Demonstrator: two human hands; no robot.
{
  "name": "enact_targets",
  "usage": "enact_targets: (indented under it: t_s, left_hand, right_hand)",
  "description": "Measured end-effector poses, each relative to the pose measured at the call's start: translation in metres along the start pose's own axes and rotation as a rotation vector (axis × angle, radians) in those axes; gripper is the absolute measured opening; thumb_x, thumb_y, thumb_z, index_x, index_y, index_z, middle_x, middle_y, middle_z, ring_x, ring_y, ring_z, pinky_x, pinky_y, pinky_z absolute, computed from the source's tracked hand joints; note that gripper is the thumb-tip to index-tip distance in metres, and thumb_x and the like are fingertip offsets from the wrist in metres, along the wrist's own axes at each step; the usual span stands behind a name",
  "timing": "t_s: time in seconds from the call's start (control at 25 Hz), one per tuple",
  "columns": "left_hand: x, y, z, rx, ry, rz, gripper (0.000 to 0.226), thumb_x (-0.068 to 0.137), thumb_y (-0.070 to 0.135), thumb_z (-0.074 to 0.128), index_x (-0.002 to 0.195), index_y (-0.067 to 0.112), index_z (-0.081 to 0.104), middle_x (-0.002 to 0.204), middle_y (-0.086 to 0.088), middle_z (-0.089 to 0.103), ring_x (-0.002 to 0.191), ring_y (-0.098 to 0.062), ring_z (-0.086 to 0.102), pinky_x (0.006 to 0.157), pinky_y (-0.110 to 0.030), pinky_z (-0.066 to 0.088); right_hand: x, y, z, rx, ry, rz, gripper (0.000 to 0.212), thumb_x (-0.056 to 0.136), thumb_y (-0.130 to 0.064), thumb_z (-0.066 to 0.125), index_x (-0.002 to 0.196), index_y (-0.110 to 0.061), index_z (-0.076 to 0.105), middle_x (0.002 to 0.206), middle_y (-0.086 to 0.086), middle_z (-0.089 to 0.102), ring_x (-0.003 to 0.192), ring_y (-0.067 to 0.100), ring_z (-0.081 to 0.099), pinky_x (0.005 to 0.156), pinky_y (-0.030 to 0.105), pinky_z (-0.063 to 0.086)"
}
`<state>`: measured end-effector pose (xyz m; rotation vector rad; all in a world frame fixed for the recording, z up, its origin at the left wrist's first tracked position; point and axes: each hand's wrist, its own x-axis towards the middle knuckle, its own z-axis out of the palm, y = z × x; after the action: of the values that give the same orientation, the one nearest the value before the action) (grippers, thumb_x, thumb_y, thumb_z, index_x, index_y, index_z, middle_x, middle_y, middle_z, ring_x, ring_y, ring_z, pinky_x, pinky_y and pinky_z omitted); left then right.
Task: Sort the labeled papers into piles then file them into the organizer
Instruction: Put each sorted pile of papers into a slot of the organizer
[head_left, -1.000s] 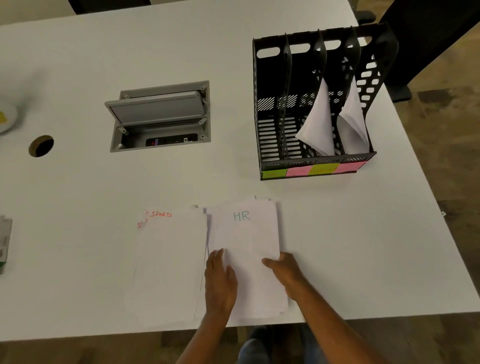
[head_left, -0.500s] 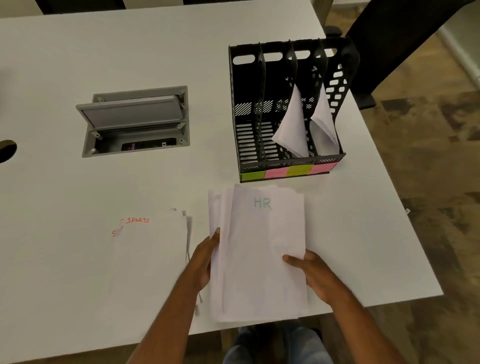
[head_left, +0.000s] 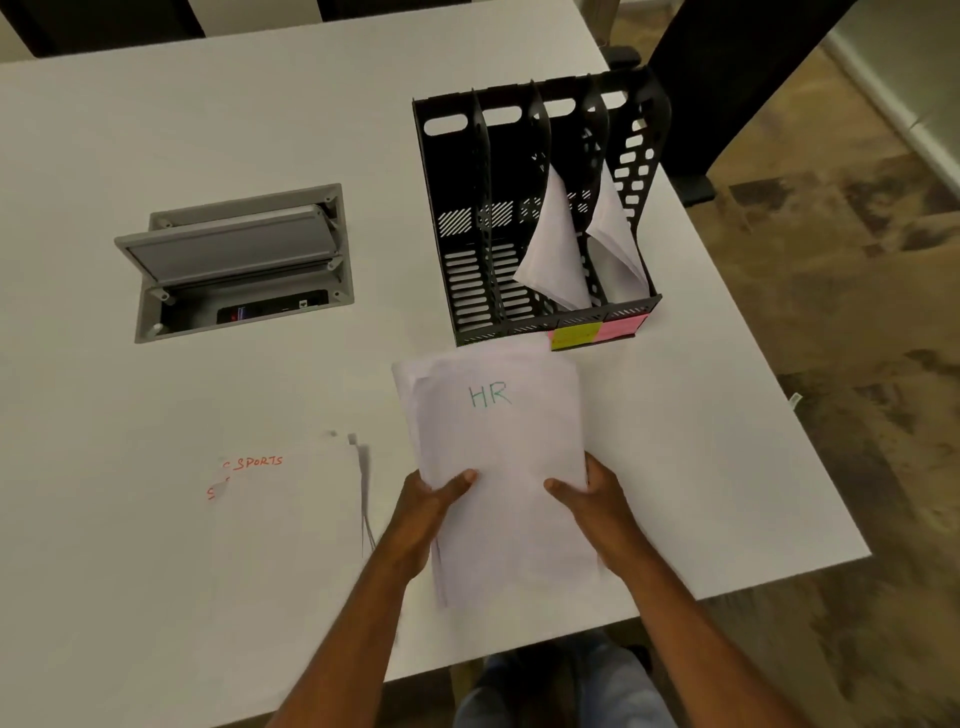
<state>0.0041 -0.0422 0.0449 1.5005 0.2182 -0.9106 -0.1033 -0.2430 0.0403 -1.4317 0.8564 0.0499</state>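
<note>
HR stack (head_left: 501, 467) is being gripped by left hand (head_left: 428, 512) and right hand (head_left: 597, 506) | organizer (head_left: 540, 208) just beyond | SPORTS pile (head_left: 280, 519) is lying on worktop (head_left: 156, 130)

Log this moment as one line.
hands: left and right grip HR stack | organizer: two slots filled | SPORTS pile: on table

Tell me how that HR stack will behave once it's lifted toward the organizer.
The HR stack is loose unbound sheets, edges already fanned, so it will likely flop and splay. Left hand and right hand grip only its lower half; the top may droop. Probably light.
</note>
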Motion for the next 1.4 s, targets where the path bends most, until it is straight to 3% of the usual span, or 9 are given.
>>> enact_targets:
  t_s: [0.16, 0.32, 0.4, 0.52, 0.72, 0.88, 1.04, 1.24, 1.4]
  left_hand:
    - [-0.008, 0.035, 0.003, 0.046, -0.025, 0.242, 0.046, 0.079, 0.022, 0.079, 0.122, 0.029, 0.066, 0.112, -0.001, 0.076, 0.105, -0.023, 0.071, 0.086, -0.040, 0.060]
    - [-0.017, 0.045, 0.008, 0.106, -0.055, 0.407, 0.052, 0.083, 0.017, 0.077, 0.110, 0.060, 0.064, 0.108, 0.024, 0.072, 0.102, 0.000, 0.068, 0.076, -0.016, 0.056]
    - [-0.017, 0.037, 0.011, 0.172, -0.065, 0.407, 0.055, 0.086, 0.009, 0.076, 0.102, 0.060, 0.069, 0.102, 0.028, 0.073, 0.097, 0.005, 0.068, 0.075, -0.009, 0.052]
    - [-0.011, 0.020, 0.013, 0.232, -0.046, 0.367, 0.049, 0.088, 0.001, 0.071, 0.093, 0.049, 0.077, 0.098, 0.018, 0.078, 0.093, 0.000, 0.071, 0.075, -0.009, 0.051]
    - [-0.010, 0.016, 0.025, 0.161, 0.054, 0.336, 0.045, 0.090, 0.015, 0.072, 0.096, 0.059, 0.070, 0.095, 0.027, 0.075, 0.090, 0.003, 0.069, 0.072, -0.011, 0.054]
    - [-0.007, 0.019, 0.022, 0.166, 0.015, 0.332, 0.029, 0.092, 0.010, 0.069, 0.102, 0.036, 0.078, 0.102, 0.007, 0.079, 0.096, -0.009, 0.072, 0.082, -0.023, 0.058]
    - [-0.007, 0.017, 0.032, 0.191, 0.032, 0.278, 0.045, 0.091, 0.012, 0.070, 0.088, 0.056, 0.075, 0.088, 0.021, 0.077, 0.083, -0.004, 0.073, 0.067, -0.011, 0.053]
    - [-0.002, 0.013, 0.032, 0.200, 0.025, 0.347, 0.035, 0.083, 0.033, 0.073, 0.100, 0.063, 0.067, 0.093, 0.030, 0.074, 0.088, 0.007, 0.069, 0.068, -0.012, 0.055]
    - [0.006, -0.002, 0.029, 0.161, 0.001, 0.243, 0.049, 0.085, 0.028, 0.072, 0.109, 0.067, 0.057, 0.110, 0.030, 0.068, 0.103, 0.007, 0.064, 0.085, -0.019, 0.056]
  right_hand:
    - [-0.014, -0.035, -0.014, 0.138, 0.059, -0.160, 0.043, 0.085, -0.006, 0.077, 0.115, -0.032, 0.060, 0.108, -0.008, 0.072, 0.098, 0.005, 0.068, 0.073, 0.017, 0.056]
    - [-0.024, -0.038, -0.030, 0.127, 0.116, -0.248, 0.045, 0.078, -0.019, 0.084, 0.113, -0.036, 0.061, 0.101, -0.020, 0.072, 0.097, 0.000, 0.068, 0.073, 0.010, 0.053]
    - [-0.026, -0.033, -0.034, 0.069, 0.117, -0.244, 0.037, 0.075, -0.024, 0.086, 0.103, -0.040, 0.068, 0.097, -0.020, 0.074, 0.094, 0.004, 0.069, 0.073, 0.009, 0.051]
    - [-0.023, -0.028, -0.033, 0.007, 0.032, -0.323, 0.044, 0.085, -0.008, 0.078, 0.102, -0.048, 0.072, 0.104, -0.019, 0.073, 0.099, 0.001, 0.068, 0.080, 0.012, 0.051]
    - [-0.025, -0.032, -0.027, 0.023, 0.068, -0.357, 0.032, 0.086, -0.018, 0.077, 0.101, -0.047, 0.074, 0.098, -0.017, 0.075, 0.093, 0.001, 0.070, 0.075, 0.011, 0.052]
    - [-0.024, -0.032, -0.034, -0.011, 0.060, -0.395, 0.025, 0.089, -0.020, 0.075, 0.105, -0.039, 0.075, 0.104, -0.011, 0.076, 0.099, 0.007, 0.070, 0.080, 0.013, 0.053]
    - [-0.017, -0.029, -0.025, -0.021, 0.095, -0.257, 0.057, 0.087, -0.007, 0.075, 0.088, -0.064, 0.070, 0.088, -0.030, 0.072, 0.086, -0.011, 0.067, 0.068, 0.003, 0.047]
    - [-0.015, -0.019, -0.032, 0.036, 0.126, -0.206, 0.030, 0.082, -0.036, 0.081, 0.100, -0.056, 0.070, 0.096, -0.020, 0.074, 0.092, -0.002, 0.068, 0.068, 0.008, 0.052]
    - [-0.007, -0.004, -0.026, -0.023, 0.138, -0.115, 0.038, 0.090, -0.023, 0.074, 0.090, -0.060, 0.071, 0.090, -0.028, 0.073, 0.090, -0.006, 0.067, 0.066, 0.005, 0.049]
